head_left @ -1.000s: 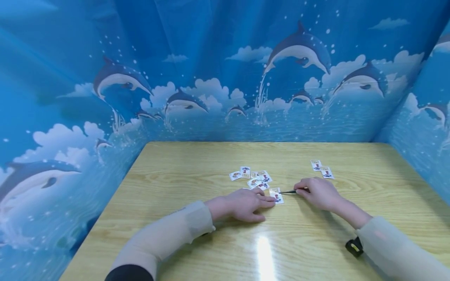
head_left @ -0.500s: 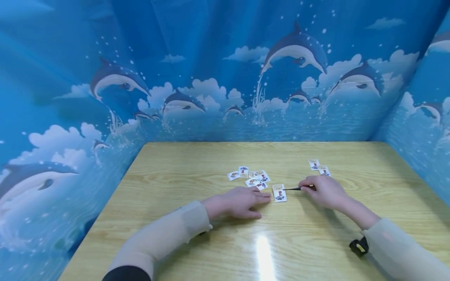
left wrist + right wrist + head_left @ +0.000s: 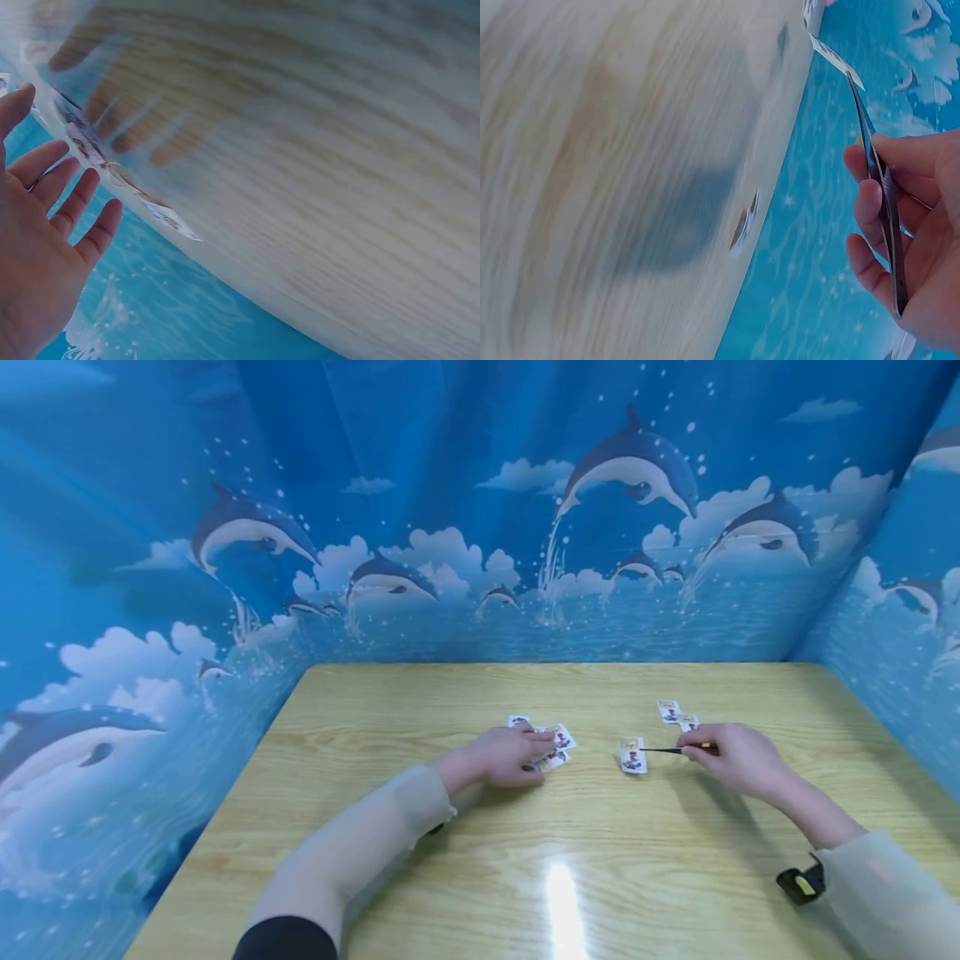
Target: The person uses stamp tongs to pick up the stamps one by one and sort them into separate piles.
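My right hand (image 3: 738, 762) pinches a pair of slim metal tweezers (image 3: 889, 217) between thumb and fingers. At the tweezers' tips is a small white printed card (image 3: 633, 757) with a coloured picture; in the right wrist view it shows as a thin strip that looks lifted off the surface. My left hand (image 3: 501, 756) reaches over several similar loose cards (image 3: 561, 737), its fingers extended and partly covering them. In the left wrist view the fingers are spread and slightly bent, with nothing held. Whether they touch the cards, I cannot tell.
Two overlapping cards (image 3: 669, 712) lie farther back on the right, partly behind the right hand. The glossy wood-grain table (image 3: 420, 693) carries a bright reflection near its front. A blue dolphin-print curtain (image 3: 450, 510) stands along its back and sides.
With the tweezers, my right hand has moved the single card to the right and slightly back. My left hand has come off that card and moved left and back over the pile.
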The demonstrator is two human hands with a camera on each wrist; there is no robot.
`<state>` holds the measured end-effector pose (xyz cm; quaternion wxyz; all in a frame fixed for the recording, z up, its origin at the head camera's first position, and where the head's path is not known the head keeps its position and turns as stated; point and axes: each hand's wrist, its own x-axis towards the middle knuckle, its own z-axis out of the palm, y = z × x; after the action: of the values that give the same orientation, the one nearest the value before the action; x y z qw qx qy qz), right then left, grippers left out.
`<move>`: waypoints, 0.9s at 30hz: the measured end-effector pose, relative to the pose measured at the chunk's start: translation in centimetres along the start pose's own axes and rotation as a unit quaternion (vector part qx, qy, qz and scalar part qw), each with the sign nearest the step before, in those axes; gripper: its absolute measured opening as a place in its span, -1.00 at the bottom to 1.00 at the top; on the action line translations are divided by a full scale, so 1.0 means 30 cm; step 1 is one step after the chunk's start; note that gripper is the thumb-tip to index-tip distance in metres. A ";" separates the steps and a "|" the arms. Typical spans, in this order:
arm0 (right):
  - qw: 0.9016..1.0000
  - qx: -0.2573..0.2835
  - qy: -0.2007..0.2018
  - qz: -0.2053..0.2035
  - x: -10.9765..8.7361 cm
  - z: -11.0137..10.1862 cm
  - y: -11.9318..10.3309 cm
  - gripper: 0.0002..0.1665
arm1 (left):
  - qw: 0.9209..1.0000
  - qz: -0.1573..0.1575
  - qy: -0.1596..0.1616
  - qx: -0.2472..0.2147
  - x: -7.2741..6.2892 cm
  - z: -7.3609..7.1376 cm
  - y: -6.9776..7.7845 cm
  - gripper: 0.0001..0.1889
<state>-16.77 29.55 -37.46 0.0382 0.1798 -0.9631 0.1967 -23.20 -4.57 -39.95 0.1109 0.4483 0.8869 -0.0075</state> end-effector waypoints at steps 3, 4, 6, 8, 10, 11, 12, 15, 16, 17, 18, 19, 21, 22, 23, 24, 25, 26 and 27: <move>1.000 -0.009 0.001 0.005 -0.009 -0.016 0.032 -0.77 | 1.000 -0.009 -0.008 0.002 0.004 0.012 -0.013 -0.39; 1.000 -0.010 0.000 0.007 -0.011 -0.021 0.043 -0.76 | 1.000 -0.010 -0.008 0.002 0.004 0.016 -0.016 -0.40; 1.000 -0.015 0.000 0.010 -0.015 -0.031 0.069 -0.75 | 1.000 -0.010 -0.006 0.008 0.007 0.023 -0.021 -0.40; 1.000 -0.019 -0.001 0.013 -0.015 -0.039 0.095 -0.75 | 1.000 -0.008 -0.004 0.012 0.009 0.027 -0.023 -0.41; 1.000 -0.025 0.001 0.010 -0.013 -0.047 0.122 -0.76 | 1.000 -0.007 -0.003 0.010 0.010 0.028 -0.024 -0.41; 1.000 -0.029 0.002 0.009 -0.010 -0.051 0.135 -0.76 | 1.000 -0.006 -0.003 0.009 0.011 0.028 -0.025 -0.40; 0.999 -0.030 0.000 0.010 -0.005 -0.054 0.147 -0.75 | 1.000 -0.006 -0.003 0.007 0.011 0.027 -0.025 -0.40; 0.999 -0.042 -0.002 0.009 0.013 -0.063 0.178 -0.75 | 1.000 -0.007 -0.004 0.002 0.012 0.028 -0.029 -0.40; 0.999 -0.044 -0.005 0.012 0.019 -0.066 0.187 -0.74 | 1.000 -0.008 -0.004 0.002 0.012 0.028 -0.031 -0.40; 0.999 -0.049 -0.009 0.016 0.025 -0.067 0.194 -0.73 | 1.000 -0.008 -0.004 0.002 0.012 0.029 -0.032 -0.39; 0.998 -0.052 -0.012 0.019 0.031 -0.068 0.201 -0.72 | 1.000 -0.008 -0.004 0.002 0.012 0.029 -0.032 -0.39; 0.998 -0.057 -0.015 0.021 0.036 -0.070 0.207 -0.71 | 1.000 -0.009 -0.005 0.001 0.012 0.030 -0.033 -0.39; 0.997 -0.061 -0.023 0.028 0.045 -0.071 0.216 -0.70 | 1.000 -0.011 -0.007 -0.003 0.013 0.031 -0.033 -0.39; 0.997 -0.063 -0.027 0.031 0.050 -0.071 0.218 -0.69 | 1.000 -0.012 -0.007 -0.004 0.012 0.032 -0.033 -0.39; 0.997 -0.066 -0.030 0.032 0.054 -0.071 0.220 -0.69 | 1.000 -0.013 -0.008 -0.006 0.012 0.032 -0.033 -0.39; 0.997 -0.067 -0.033 0.032 0.058 -0.071 0.222 -0.69 | 1.000 -0.014 -0.009 -0.007 0.011 0.032 -0.033 -0.39; 0.996 -0.069 -0.036 0.033 0.062 -0.072 0.226 -0.69 | 1.000 -0.015 -0.010 -0.009 0.012 0.032 -0.033 -0.40; 0.996 -0.073 -0.037 0.034 0.064 -0.072 0.228 -0.69 | 1.000 -0.015 -0.010 -0.010 0.012 0.032 -0.032 -0.40; 0.996 -0.076 -0.038 0.034 0.067 -0.072 0.230 -0.69 | 1.000 -0.015 -0.011 -0.010 0.012 0.031 -0.031 -0.40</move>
<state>-21.14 35.66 -37.71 0.0079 0.1505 -0.9816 0.1169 -23.96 -4.95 -41.00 0.1249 0.4336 0.8924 -0.0052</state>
